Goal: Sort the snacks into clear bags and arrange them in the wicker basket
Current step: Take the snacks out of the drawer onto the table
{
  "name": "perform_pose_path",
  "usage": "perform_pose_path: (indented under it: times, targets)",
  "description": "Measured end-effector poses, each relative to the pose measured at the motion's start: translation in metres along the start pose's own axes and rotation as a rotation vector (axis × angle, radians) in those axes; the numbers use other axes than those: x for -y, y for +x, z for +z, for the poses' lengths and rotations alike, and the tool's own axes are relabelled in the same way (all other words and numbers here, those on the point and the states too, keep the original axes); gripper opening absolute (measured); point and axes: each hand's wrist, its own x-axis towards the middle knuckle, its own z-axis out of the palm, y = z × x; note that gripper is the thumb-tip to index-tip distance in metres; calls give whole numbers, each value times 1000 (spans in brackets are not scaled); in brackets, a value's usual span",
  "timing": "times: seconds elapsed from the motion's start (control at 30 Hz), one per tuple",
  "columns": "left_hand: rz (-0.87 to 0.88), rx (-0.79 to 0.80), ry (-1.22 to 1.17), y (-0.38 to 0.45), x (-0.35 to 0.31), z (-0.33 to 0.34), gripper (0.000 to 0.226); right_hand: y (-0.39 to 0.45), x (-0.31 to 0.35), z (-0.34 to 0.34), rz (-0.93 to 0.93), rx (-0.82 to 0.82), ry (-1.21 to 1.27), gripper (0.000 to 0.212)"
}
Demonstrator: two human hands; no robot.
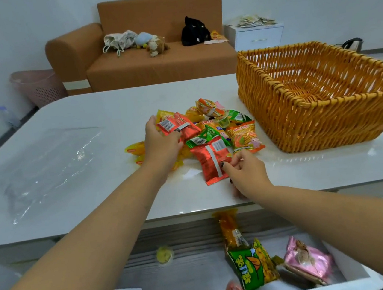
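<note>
a: left side?
b: flat stack of clear plastic bags (43, 167) on the white glossy table (99, 108), well apart from the snacks. pink mesh bin (36, 88) on the floor behind it, orange fabric sofa (151, 60) further back.

a: left hand?
b: left hand (161, 143) is over the left part of the snack pile (210, 130), fingers curled round a red foil packet with a barcode (175, 126), lifted a bit above the others. yellow wrapped sweets (135, 149) lie just beside the wrist.

a: right hand?
b: right hand (244, 172) near the front of the pile, thumb and fingertips pinching the edge of a second red foil packet with a white strip (213, 161), which lies on the table. green packets and an orange striped packet (245, 138) sit just behind it.

a: basket?
b: rectangular orange wicker basket (320, 105) on the table's right side, just beside the pile; nothing seen inside it.

a: below the table?
b: open white drawer (225, 273) with more snacks: green packet (253, 267), pink packet (305, 258), orange tube packet (229, 229), small jelly cups.
</note>
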Motion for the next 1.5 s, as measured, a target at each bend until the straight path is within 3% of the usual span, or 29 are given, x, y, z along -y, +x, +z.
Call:
perform_pose_path:
  times: [0.1,0.17,0.27,0.37,0.5,0.53,0.67,0.73,0.83,0.9,1.0,1.17,1.23,1.3,1.37,1.43,1.5]
  targets:
    - [89,-58,257,-18,0,-26,49,-15,-2,-12,-395,262,-262,22]
    - [259,-71,537,-36,7,-47,32,-33,-6,-18,-711,440,-502,21]
    - [530,104,768,-67,21,-80,27,-62,-8,-14,-1014,673,-733,16]
    - [505,193,745,-93,39,-103,23,-85,-12,6,-903,955,-962,19]
    - [251,215,733,-102,64,-126,22,-99,-26,28,-494,1177,-1229,32]
    - [201,293,833,-99,72,-133,21,-99,-30,31,-466,1184,-1222,33]
    - [-66,668,1601,-84,106,-166,23,-96,-40,38,-495,1154,-1201,49]
    - [-231,768,1722,-81,123,-178,35,-98,-42,43,-528,1138,-1256,52]
    - [-358,857,1786,-81,140,-187,61,-104,-47,51,-606,1174,-1395,55]
    - [-346,865,1849,-83,148,-191,70,-106,-49,53,-629,1201,-1402,55]
    - [-270,832,1918,-88,162,-198,64,-106,-50,48,-642,1246,-1337,49]
    - [-249,903,1973,-95,167,-202,38,-109,-48,50,-666,1348,-1333,57]
    - [-167,858,1944,-92,158,-193,33,-110,-49,55,-717,1348,-1362,61]
    - [-26,729,1845,-83,144,-182,25,-111,-53,60,-773,1341,-1347,62]
    - [44,705,1668,-74,134,-172,7,-113,-60,65,-802,1321,-1320,62]
    - [-85,806,1414,-71,130,-162,25,-115,-66,69,-803,1292,-1311,65]
    - [-253,926,1217,-78,134,-152,24,-115,-68,69,-787,1243,-1311,69]
